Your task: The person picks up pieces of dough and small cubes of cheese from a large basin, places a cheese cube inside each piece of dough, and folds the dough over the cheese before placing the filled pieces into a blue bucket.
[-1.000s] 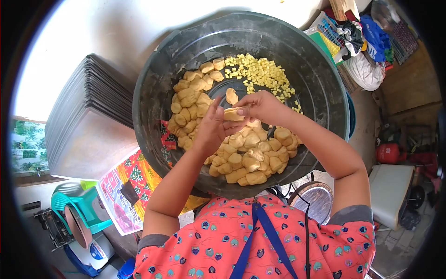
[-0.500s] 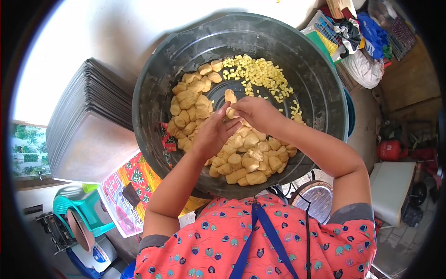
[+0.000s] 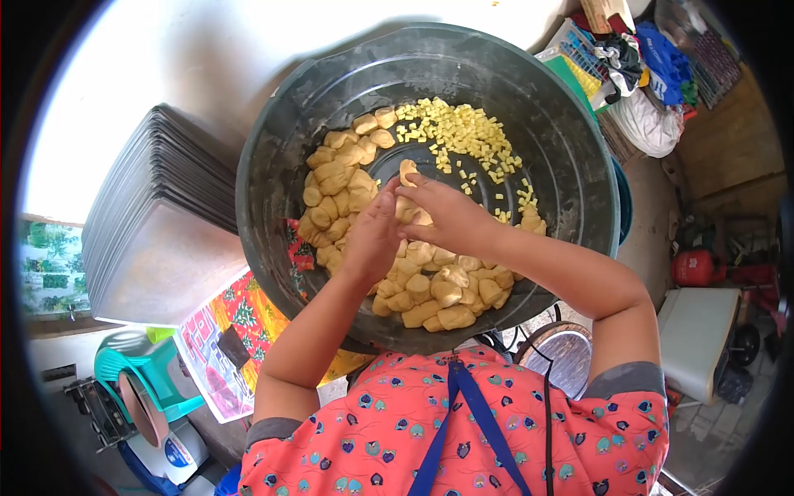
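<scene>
A big dark round basin (image 3: 571,190) holds many tan dough pieces (image 3: 456,317) along its left and near side. Small yellow cubes (image 3: 463,126), like diced cheese, are scattered at its far right. Over the middle, my left hand (image 3: 376,237) and my right hand (image 3: 453,217) come together around a piece of dough (image 3: 411,212), largely covered by the fingers. My right fingers curl over toward the left ones, which are closed against the dough. Just beyond the fingertips a single dough piece (image 3: 408,171) shows.
A tall stack of metal trays (image 3: 165,248) stands left of the basin. Below it are a patterned cloth (image 3: 248,318) and a teal plastic chair (image 3: 169,380). To the right are cluttered bags (image 3: 649,124), a red tank (image 3: 693,268) and a pale box (image 3: 701,339).
My right hand has shifted slightly left and curled over the left hand. My left fingers have drawn closer together. The loose dough and cubes look much the same.
</scene>
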The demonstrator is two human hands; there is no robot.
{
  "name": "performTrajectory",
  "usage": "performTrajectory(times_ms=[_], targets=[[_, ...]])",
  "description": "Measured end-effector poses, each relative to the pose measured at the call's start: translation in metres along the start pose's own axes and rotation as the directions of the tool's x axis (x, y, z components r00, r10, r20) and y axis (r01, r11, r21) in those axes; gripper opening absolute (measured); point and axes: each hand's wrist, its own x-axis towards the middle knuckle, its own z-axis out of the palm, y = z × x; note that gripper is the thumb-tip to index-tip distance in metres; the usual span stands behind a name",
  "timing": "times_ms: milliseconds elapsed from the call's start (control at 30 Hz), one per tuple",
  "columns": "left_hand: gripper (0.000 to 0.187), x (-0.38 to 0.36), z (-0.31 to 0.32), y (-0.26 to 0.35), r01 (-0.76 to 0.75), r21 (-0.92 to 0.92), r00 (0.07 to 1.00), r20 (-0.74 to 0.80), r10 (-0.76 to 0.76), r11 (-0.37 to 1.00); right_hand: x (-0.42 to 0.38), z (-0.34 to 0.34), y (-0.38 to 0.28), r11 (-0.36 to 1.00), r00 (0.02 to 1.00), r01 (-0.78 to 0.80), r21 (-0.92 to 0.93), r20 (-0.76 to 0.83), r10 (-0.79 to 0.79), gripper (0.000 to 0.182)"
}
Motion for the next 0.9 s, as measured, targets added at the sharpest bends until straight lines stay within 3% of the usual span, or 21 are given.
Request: performTrajectory(times_ms=[67, 167, 300, 400, 500, 600, 700, 800, 867, 900], targets=[[0.054, -0.003, 0.006, 0.001, 0.084, -0.202, 0.996, 0.052, -0.075, 0.976, 0.0, -0.002, 0.004, 0.999, 1.0, -0.001, -0.048, -0.016, 0.0, 0.041], [0.056, -0.004, 0.016, 0.005, 0.087, -0.226, 0.996, 0.045, -0.079, 0.97, 0.003, -0.004, 0.016, 0.999, 0.999, -0.043, 0.025, 0.006, 0.043, 0.037], [0.05, 0.001, 0.0, 0.004, 0.102, -0.121, 0.995, 0.026, -0.1, 0.987, 0.012, -0.022, 0.002, 0.971, 0.976, -0.205, 0.125, 0.1, 0.194, 0.032], [0.048, 0.0, -0.001, 0.005, 0.145, -0.076, 0.985, 0.105, -0.136, 0.987, 0.014, -0.024, -0.008, 0.867, 0.948, -0.319, 0.384, 0.15, 0.282, 0.031], [0.049, -0.005, 0.014, 0.014, 0.135, -0.056, 0.988, 0.078, -0.13, 0.989, 0.02, -0.025, 0.006, 0.46, 0.82, -0.568, 0.683, 0.42, 0.389, 0.029], [0.052, -0.006, 0.019, 0.01, 0.018, 0.065, 1.0, 0.012, -0.019, 0.998, 0.02, -0.031, 0.01, 0.138, 0.738, -0.632, 0.763, 0.537, 0.41, 0.027], [0.055, -0.003, 0.013, 0.004, -0.024, 0.141, 0.999, 0.026, 0.021, 0.99, 0.019, -0.035, 0.011, 0.364, 0.766, -0.636, 0.681, 0.5, 0.404, 0.027], [0.057, -0.003, 0.009, 0.005, 0.034, 0.112, 0.999, 0.003, -0.034, 0.993, 0.02, -0.04, 0.01, 0.458, 0.804, -0.59, 0.665, 0.436, 0.405, 0.033], [0.055, -0.004, 0.008, 0.011, 0.1, 0.115, 0.994, -0.047, -0.095, 0.988, 0.025, -0.053, 0.01, 0.352, 0.785, -0.586, 0.73, 0.401, 0.473, 0.03], [0.053, -0.004, 0.006, 0.011, 0.114, 0.243, 0.993, -0.045, -0.106, 0.963, 0.029, -0.064, 0.009, 0.298, 0.771, -0.577, 0.76, 0.387, 0.507, 0.029]])
